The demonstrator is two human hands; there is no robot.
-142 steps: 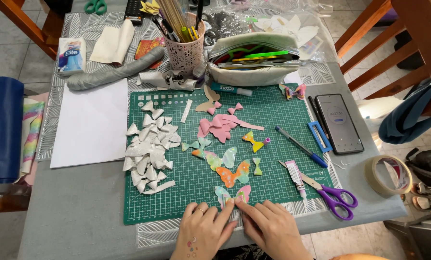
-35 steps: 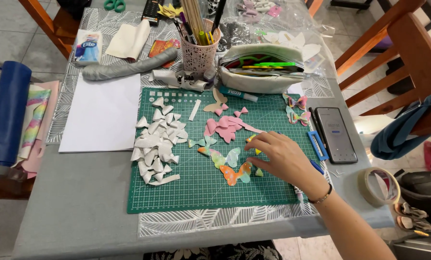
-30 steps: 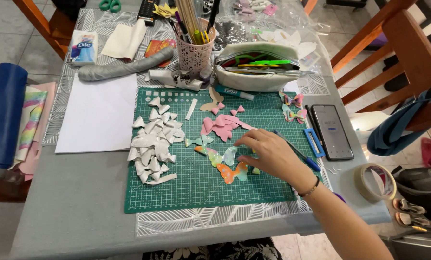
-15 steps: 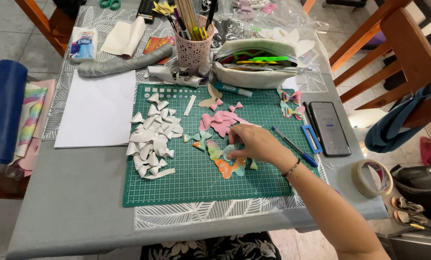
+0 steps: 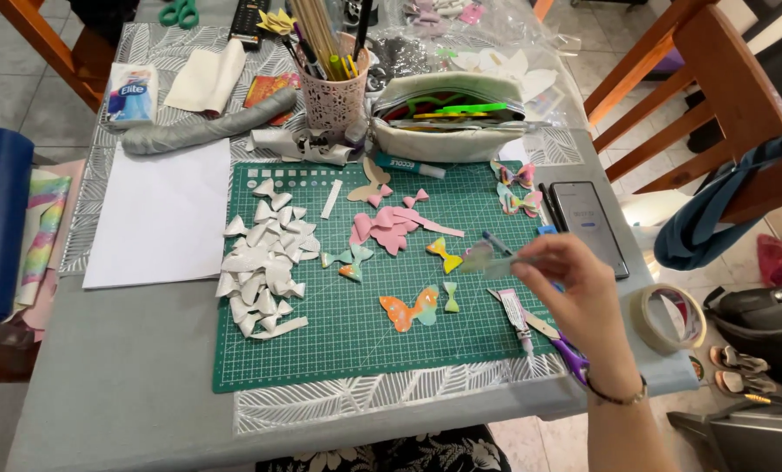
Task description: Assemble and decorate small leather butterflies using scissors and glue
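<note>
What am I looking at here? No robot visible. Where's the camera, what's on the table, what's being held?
There is no machine: a person works with bare hands, and one camera worn on their head looks down at a grey table. Only the right hand is in view; the left is out of frame. Its fingertips pinch a pale butterfly-shaped cutout, lifted above the green cutting mat. On the mat lie a heap of white cutouts, a cluster of pink cutouts and an orange butterfly cutout. Left of the mat is a white sheet. Behind it stand a pink pencil cup and an open pencil case. To the right are a phone, purple-handled scissors and a roll of tape.
</note>
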